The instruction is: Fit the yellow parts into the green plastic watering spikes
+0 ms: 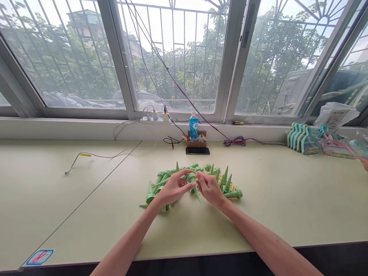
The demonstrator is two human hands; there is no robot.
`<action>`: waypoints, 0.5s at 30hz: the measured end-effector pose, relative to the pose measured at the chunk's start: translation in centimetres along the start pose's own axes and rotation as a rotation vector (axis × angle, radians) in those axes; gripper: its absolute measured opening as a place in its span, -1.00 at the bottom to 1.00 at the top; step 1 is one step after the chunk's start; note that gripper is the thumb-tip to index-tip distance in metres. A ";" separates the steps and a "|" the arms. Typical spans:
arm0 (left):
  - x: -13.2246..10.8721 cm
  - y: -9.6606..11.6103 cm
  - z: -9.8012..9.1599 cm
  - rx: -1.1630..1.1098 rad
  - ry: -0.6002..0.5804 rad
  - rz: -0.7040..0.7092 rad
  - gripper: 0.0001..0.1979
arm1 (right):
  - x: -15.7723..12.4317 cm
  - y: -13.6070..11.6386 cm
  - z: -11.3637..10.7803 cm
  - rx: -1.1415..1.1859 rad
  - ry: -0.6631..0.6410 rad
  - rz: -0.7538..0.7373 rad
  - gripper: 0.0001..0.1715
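A green plastic plant watering spike is in my left hand, its ribbed collar up between thumb and fingers and its point slanting down toward the table. Close beside the collar, my right hand has thumb and fingers pinched together. Whatever sits in that pinch is hidden or too small to name. Around and behind both hands lies a heap of similar green spikes, some standing point up, others on their sides. Small yellow pieces are scattered among them.
Behind the heap lie a black phone and a small cardboard box with a blue bottle. A bundled cable rests to the right. Dustpan sets stand far right, near another person's hand. The table's front edge is near me.
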State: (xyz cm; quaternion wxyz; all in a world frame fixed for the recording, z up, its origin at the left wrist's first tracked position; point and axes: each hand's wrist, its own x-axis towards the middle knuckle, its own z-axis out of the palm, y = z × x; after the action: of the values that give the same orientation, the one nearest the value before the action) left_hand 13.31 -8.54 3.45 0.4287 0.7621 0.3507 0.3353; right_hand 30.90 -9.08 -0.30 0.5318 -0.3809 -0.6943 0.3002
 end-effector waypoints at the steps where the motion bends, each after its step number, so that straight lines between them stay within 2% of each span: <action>1: 0.0 0.0 0.1 0.024 0.006 0.017 -0.53 | 0.0 0.0 0.0 -0.009 0.006 0.010 -0.41; 7: -0.1 0.0 0.4 0.080 0.019 0.106 -0.59 | 0.1 0.1 0.1 -0.043 0.035 0.047 -0.34; 12: 0.1 0.3 0.4 -0.011 0.091 0.030 -0.55 | 0.0 -0.1 0.3 0.026 0.071 0.072 -0.38; 15: 0.4 0.1 0.3 -0.101 0.147 -0.001 -0.60 | -0.1 -0.1 0.2 0.045 0.095 0.076 -0.42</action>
State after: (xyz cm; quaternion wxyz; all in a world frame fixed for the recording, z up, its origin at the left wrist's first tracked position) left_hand 13.76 -8.42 3.52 0.4398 0.7128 0.3644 0.4071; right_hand 30.75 -9.21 -0.32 0.5610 -0.4087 -0.6462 0.3172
